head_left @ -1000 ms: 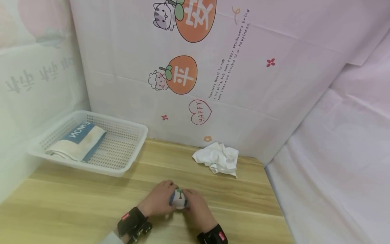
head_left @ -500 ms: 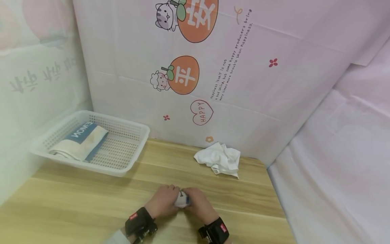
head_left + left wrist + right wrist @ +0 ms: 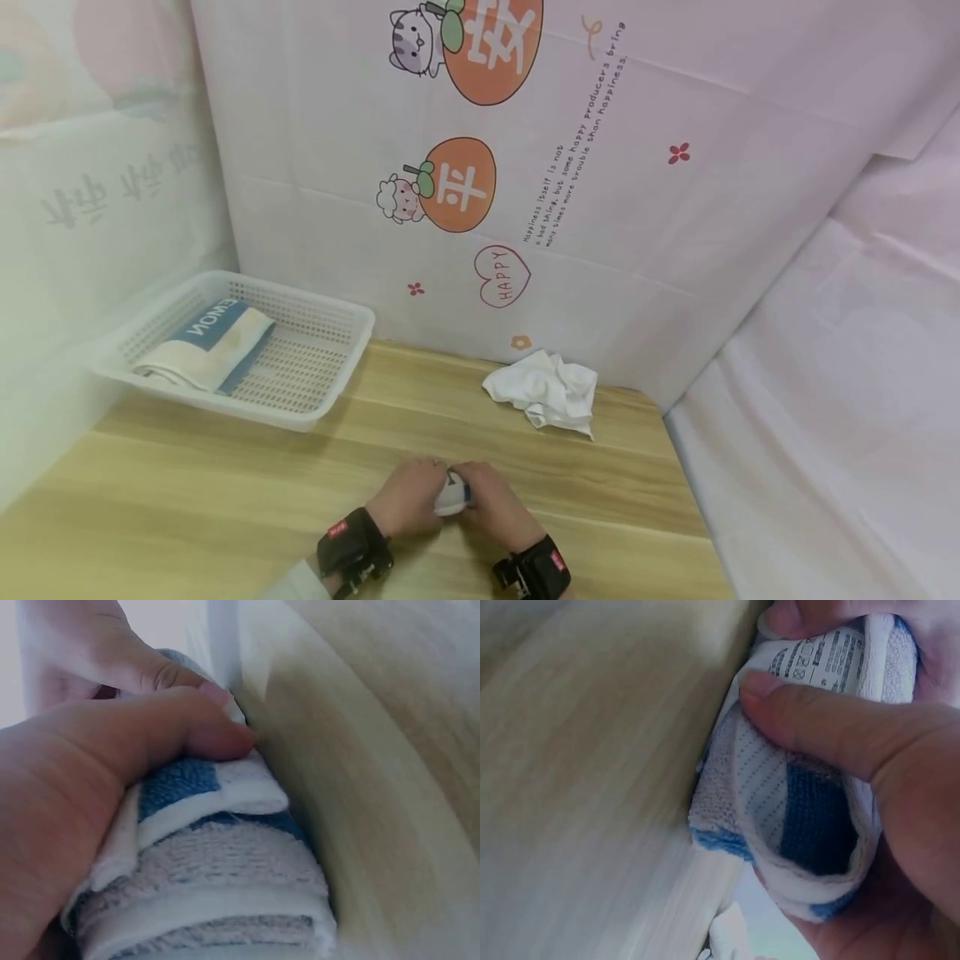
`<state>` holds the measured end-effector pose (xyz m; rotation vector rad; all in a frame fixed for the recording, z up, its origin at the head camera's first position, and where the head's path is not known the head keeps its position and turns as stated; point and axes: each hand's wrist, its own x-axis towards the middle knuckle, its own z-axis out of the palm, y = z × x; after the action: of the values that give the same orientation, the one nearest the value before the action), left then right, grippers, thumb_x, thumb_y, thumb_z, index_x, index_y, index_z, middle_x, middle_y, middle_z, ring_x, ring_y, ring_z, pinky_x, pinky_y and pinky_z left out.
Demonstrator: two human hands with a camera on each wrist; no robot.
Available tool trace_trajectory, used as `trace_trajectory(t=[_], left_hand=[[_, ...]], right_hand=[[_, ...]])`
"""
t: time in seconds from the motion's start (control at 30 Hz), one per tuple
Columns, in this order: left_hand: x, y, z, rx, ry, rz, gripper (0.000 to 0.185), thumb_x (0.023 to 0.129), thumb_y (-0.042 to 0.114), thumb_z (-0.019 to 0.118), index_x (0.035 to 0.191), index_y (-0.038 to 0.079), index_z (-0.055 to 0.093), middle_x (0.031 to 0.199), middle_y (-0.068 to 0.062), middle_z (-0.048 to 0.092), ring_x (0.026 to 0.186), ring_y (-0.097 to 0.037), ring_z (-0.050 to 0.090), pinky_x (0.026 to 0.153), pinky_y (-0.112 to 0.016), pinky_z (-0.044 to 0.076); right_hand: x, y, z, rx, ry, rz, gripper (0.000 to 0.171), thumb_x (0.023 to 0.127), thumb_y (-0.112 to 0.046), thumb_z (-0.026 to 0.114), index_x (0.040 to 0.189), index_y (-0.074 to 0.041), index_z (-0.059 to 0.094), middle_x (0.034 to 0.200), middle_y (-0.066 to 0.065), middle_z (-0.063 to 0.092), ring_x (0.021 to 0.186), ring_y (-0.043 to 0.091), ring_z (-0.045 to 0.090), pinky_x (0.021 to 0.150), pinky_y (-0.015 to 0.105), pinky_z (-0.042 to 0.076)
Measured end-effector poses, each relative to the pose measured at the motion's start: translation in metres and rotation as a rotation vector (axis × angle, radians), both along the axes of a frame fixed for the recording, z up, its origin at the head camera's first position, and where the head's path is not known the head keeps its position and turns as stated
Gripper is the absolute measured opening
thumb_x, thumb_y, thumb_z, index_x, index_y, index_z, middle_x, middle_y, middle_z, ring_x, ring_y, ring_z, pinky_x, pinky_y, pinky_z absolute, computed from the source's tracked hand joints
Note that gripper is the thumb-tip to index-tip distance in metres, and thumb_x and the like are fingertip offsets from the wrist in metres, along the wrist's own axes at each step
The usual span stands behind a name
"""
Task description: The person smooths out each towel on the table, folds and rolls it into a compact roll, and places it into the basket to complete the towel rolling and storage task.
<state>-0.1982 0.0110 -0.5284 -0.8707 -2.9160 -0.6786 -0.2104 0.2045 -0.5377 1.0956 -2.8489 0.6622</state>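
Low in the centre of the head view, the grip of the left hand [image 3: 408, 498] and that of the right hand [image 3: 495, 504] were both clamped on a rolled towel [image 3: 451, 497]. It lay between them, thumbs across it, over the bench [image 3: 600, 500]. Farther off, a crumpled white cloth [image 3: 546, 392] lay right of centre; at middle left, a white basket [image 3: 300, 367] held a folded cloth [image 3: 217, 333].

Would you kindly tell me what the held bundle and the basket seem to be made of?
Bundle: terry towelling, perhaps cotton, matte and soft-looking, judging by its nubbly pile and white edging.
Basket: likely moulded plastic, whitish and smooth-looking, given its regular perforations and rounded corners.
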Motion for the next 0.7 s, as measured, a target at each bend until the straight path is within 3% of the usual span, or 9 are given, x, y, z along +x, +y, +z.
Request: trace_trajectory(t=[0.17, 0.27, 0.43, 0.57, 0.7], left_hand=[[-0.003, -0.012, 0.009, 0.115, -0.040, 0.030, 0.026, 0.069, 0.017, 0.081, 0.089, 0.013, 0.064, 0.076, 0.006, 0.059, 0.063, -0.007, 0.050, 0.054, -0.023, 0.043], [-0.007, -0.028, 0.029, 0.166, -0.103, 0.090, 0.025, 0.073, 0.017, 0.080, 0.091, 0.012, 0.063, 0.076, 0.005, 0.059, 0.060, -0.008, 0.051, 0.050, -0.025, 0.045], [-0.017, -0.067, 0.074, 0.195, -0.190, 0.250, 0.037, 0.074, 0.021, 0.081, 0.103, 0.008, 0.063, 0.081, 0.000, 0.062, 0.060, -0.014, 0.056, 0.047, -0.028, 0.049], [-0.026, -0.109, 0.106, 0.187, -0.164, 0.363, 0.047, 0.076, 0.026, 0.081, 0.111, 0.002, 0.061, 0.086, -0.006, 0.064, 0.064, -0.018, 0.058, 0.049, -0.029, 0.050], [-0.036, -0.148, 0.123, 0.167, -0.097, 0.430, 0.051, 0.082, 0.031, 0.076, 0.114, -0.004, 0.057, 0.088, -0.011, 0.064, 0.067, -0.022, 0.059, 0.051, -0.030, 0.049]], right_hand=[[0.000, -0.002, 0.005, -0.120, -0.003, -0.026, 0.060, 0.081, -0.004, 0.083, 0.135, -0.004, 0.058, 0.129, 0.011, 0.063, 0.118, 0.026, 0.060, 0.102, 0.042, 0.052], [-0.001, -0.008, 0.013, -0.207, 0.042, -0.057, 0.071, 0.083, -0.008, 0.083, 0.145, -0.003, 0.048, 0.138, 0.014, 0.055, 0.125, 0.029, 0.057, 0.106, 0.045, 0.050], [-0.008, -0.023, 0.029, -0.303, 0.106, -0.071, 0.080, 0.085, -0.006, 0.081, 0.153, -0.005, 0.039, 0.143, 0.015, 0.052, 0.132, 0.030, 0.052, 0.108, 0.048, 0.048], [-0.022, -0.049, 0.040, -0.268, 0.127, -0.034, 0.069, 0.087, -0.010, 0.080, 0.147, -0.005, 0.047, 0.141, 0.011, 0.055, 0.131, 0.026, 0.054, 0.107, 0.044, 0.050], [-0.036, -0.088, 0.054, -0.231, 0.106, 0.043, 0.057, 0.091, -0.015, 0.077, 0.142, -0.005, 0.053, 0.140, 0.008, 0.056, 0.130, 0.022, 0.054, 0.108, 0.038, 0.049]])
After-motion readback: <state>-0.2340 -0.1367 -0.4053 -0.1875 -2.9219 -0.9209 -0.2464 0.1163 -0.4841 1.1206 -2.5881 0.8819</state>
